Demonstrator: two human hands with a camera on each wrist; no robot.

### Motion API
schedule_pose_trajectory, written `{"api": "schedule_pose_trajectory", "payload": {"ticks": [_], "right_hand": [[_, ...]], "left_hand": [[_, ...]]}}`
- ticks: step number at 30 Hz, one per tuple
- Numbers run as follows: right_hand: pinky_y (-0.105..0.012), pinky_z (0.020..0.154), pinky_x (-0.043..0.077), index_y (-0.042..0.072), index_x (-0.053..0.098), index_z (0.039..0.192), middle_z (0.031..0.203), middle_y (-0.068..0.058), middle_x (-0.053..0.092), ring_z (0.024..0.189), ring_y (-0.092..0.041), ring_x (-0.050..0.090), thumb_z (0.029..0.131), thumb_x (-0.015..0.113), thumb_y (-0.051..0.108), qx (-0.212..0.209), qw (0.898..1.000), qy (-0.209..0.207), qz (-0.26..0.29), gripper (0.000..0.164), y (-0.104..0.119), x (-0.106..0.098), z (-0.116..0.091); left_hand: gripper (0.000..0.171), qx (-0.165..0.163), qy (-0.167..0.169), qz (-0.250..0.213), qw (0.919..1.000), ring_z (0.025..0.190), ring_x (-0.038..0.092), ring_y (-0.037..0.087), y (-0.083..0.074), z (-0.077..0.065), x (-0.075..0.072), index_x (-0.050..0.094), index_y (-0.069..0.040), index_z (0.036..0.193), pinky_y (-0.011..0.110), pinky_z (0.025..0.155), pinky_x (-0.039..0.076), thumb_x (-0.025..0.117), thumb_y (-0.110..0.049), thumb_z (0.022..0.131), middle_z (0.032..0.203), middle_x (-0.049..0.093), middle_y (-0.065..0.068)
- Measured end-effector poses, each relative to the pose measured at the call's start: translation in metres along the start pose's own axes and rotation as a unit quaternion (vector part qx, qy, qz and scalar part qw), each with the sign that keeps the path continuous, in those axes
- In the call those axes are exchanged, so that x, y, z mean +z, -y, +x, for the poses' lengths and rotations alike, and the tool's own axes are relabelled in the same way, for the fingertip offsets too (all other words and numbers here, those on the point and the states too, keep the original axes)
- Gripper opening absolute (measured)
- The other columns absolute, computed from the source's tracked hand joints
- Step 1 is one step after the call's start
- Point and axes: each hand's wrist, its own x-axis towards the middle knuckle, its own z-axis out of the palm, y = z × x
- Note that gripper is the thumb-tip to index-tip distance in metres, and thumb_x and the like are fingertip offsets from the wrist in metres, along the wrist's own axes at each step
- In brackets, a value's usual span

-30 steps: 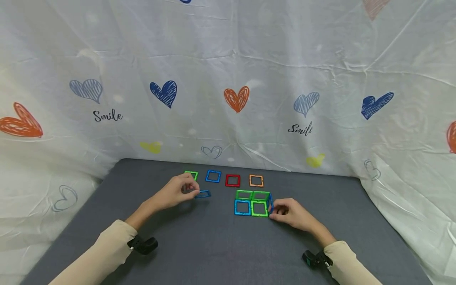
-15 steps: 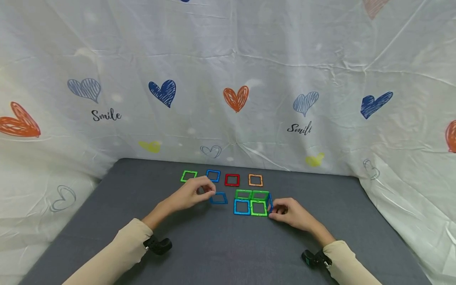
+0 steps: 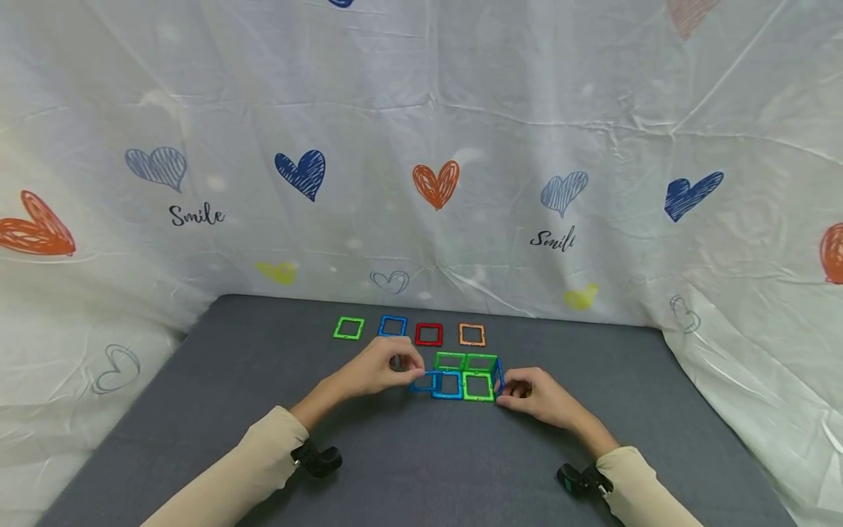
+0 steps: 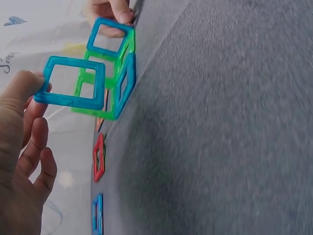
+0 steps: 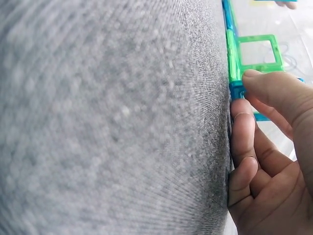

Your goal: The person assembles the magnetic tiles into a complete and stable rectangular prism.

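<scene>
My left hand pinches one edge of a blue square magnetic tile between thumb and fingers. It is raised just left of a small structure of tiles, overlapping its flat blue tile in the head view. Beside that tile lies a flat green tile. Two green tiles stand along the back, and a blue tile stands upright on the right side. My right hand holds this upright tile low down, thumb at its near corner; the fingers partly hide it.
Behind the structure, a row of loose square tiles lies on the grey cloth: green, blue, red and orange. A white curtain with printed hearts hangs at the table's back edge.
My left hand has carried its blue tile rightward and slightly nearer, up to the structure's left side. The loose green tile has come out from behind that hand. My right hand stays in place.
</scene>
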Motion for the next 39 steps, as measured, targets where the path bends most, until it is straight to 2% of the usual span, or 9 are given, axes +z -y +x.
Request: {"api": "schedule_pose_trajectory", "payload": {"ticks": [5, 9, 13, 18, 27, 39], "right_hand": [[-0.028, 0.061, 0.050, 0.010, 0.069, 0.091, 0.081, 0.001, 0.064, 0.070, -0.014, 0.060, 0.095, 0.074, 0.011, -0.003, 1.000, 0.001, 0.003, 0.007, -0.001, 0.001, 0.000], [-0.028, 0.060, 0.049, 0.013, 0.068, 0.090, 0.081, 0.001, 0.063, 0.069, -0.014, 0.059, 0.095, 0.075, 0.012, -0.004, 1.000, 0.000, 0.003, 0.009, -0.001, 0.001, 0.000], [-0.028, 0.060, 0.049, 0.015, 0.068, 0.089, 0.081, 0.001, 0.063, 0.069, -0.014, 0.059, 0.095, 0.075, 0.012, -0.003, 1.000, 0.000, 0.003, 0.010, 0.000, 0.000, 0.000], [-0.028, 0.061, 0.050, 0.010, 0.069, 0.091, 0.082, 0.002, 0.063, 0.070, -0.014, 0.059, 0.095, 0.074, 0.013, 0.004, 1.000, 0.002, 0.006, 0.008, 0.001, 0.000, 0.000], [-0.028, 0.061, 0.049, 0.008, 0.071, 0.093, 0.082, 0.002, 0.064, 0.071, -0.014, 0.059, 0.095, 0.075, 0.011, 0.013, 1.000, 0.001, 0.010, 0.005, -0.002, 0.000, 0.001], [-0.029, 0.062, 0.051, 0.013, 0.072, 0.095, 0.084, 0.002, 0.066, 0.072, -0.014, 0.061, 0.094, 0.076, 0.011, 0.014, 1.000, -0.003, 0.009, 0.005, -0.003, 0.000, 0.000]], "left_hand": [[0.007, 0.014, 0.004, -0.012, 0.9998, 0.076, 0.057, 0.006, -0.001, 0.005, 0.010, 0.076, -0.014, 0.094, 0.026, 0.063, 0.049, 0.076, -0.007, 0.092, 0.086, 0.059, -0.011], [0.002, 0.018, 0.007, -0.023, 0.9995, 0.076, 0.057, 0.005, 0.000, 0.008, 0.018, 0.075, -0.013, 0.094, 0.025, 0.064, 0.050, 0.074, -0.012, 0.095, 0.086, 0.058, -0.011], [0.006, 0.016, 0.011, -0.030, 0.9994, 0.076, 0.056, 0.005, -0.001, 0.010, 0.025, 0.074, -0.013, 0.094, 0.025, 0.065, 0.051, 0.073, -0.018, 0.097, 0.086, 0.058, -0.011], [0.004, 0.003, 0.011, -0.042, 0.9990, 0.077, 0.057, 0.006, -0.005, 0.013, 0.032, 0.074, -0.015, 0.095, 0.026, 0.065, 0.052, 0.073, -0.011, 0.096, 0.087, 0.059, -0.010], [0.006, 0.004, 0.017, -0.042, 0.9990, 0.076, 0.056, 0.005, -0.005, 0.017, 0.040, 0.074, -0.013, 0.096, 0.024, 0.065, 0.051, 0.072, -0.018, 0.098, 0.088, 0.058, -0.011], [0.003, 0.004, 0.026, -0.038, 0.9989, 0.079, 0.057, 0.005, -0.009, 0.028, 0.051, 0.074, -0.014, 0.097, 0.024, 0.066, 0.051, 0.071, -0.015, 0.098, 0.090, 0.060, -0.010]]}}
